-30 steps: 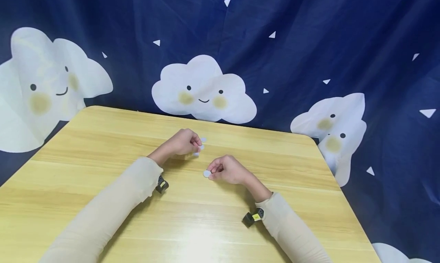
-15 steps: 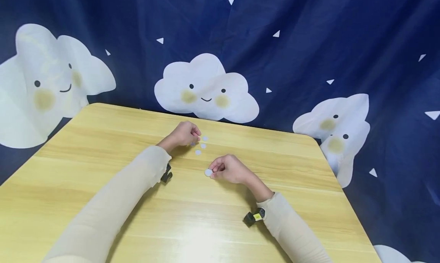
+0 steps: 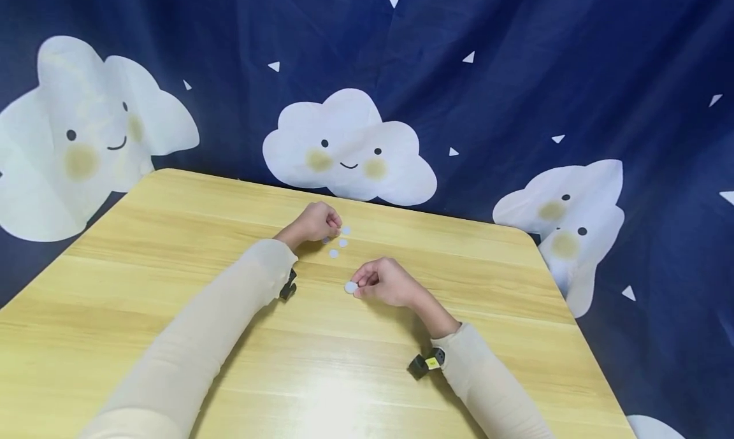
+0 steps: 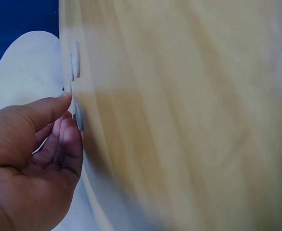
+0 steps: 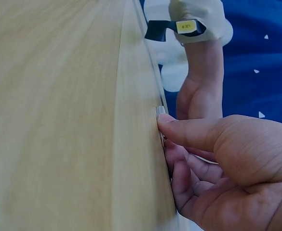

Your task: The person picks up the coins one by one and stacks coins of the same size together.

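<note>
On the wooden table (image 3: 275,337), small flat white discs (image 3: 334,253) lie in a loose cluster. My left hand (image 3: 316,222) is at the far side of this cluster, thumb and fingers brought together. In the left wrist view, a thin white disc (image 4: 69,79) shows edge-on at the left thumb tip. Nearer the front, my right hand (image 3: 391,283) pinches white discs (image 3: 351,287) just over the tabletop. Their edges look layered, like a thin stack, in the right wrist view, where the right thumb presses their near side.
A dark blue curtain (image 3: 229,133) with smiling white clouds hangs right behind the table's far edge. Black wrist cameras (image 3: 418,366) sit at both cuffs. Bright glare lies on the table's front part.
My left hand has moved away from the front of the cluster to its far side, uncovering another disc. The right hand keeps its hold and has barely moved; the view has shifted slightly.
</note>
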Action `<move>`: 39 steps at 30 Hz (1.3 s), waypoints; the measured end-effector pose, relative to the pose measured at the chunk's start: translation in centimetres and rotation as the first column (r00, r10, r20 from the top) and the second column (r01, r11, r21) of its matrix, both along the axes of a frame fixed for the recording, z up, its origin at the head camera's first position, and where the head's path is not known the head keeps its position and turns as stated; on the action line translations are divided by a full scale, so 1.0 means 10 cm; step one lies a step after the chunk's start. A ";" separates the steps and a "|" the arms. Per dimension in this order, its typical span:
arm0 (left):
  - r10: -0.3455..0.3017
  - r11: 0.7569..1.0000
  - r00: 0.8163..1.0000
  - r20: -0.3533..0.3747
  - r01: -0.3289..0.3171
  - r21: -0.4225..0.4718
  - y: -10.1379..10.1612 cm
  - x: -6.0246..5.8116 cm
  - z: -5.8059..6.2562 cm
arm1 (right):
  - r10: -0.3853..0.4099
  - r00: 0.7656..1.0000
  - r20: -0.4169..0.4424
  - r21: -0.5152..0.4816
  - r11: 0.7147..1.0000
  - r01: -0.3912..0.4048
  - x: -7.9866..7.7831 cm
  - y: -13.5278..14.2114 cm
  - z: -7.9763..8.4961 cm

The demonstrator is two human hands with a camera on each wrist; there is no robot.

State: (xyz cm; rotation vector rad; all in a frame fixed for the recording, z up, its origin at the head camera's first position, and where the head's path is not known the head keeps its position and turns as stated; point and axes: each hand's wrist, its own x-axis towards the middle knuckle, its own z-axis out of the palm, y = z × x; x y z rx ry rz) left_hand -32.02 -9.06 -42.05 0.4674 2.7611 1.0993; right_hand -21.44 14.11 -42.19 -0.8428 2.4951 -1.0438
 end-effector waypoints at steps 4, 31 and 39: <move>-0.003 1.000 1.000 0.001 0.003 -0.006 0.03 -0.02 0.00 | -0.010 1.000 0.003 -0.001 1.000 0.010 0.00 0.01 0.00; -0.015 0.998 0.999 0.046 0.017 -0.058 0.17 -0.10 -0.02 | -0.001 1.000 0.005 -0.013 1.000 0.001 -0.01 0.02 -0.04; -0.006 0.998 0.995 0.095 0.011 -0.060 0.17 -0.09 0.02 | 0.004 1.000 -0.003 -0.015 1.000 -0.004 -0.02 0.03 -0.03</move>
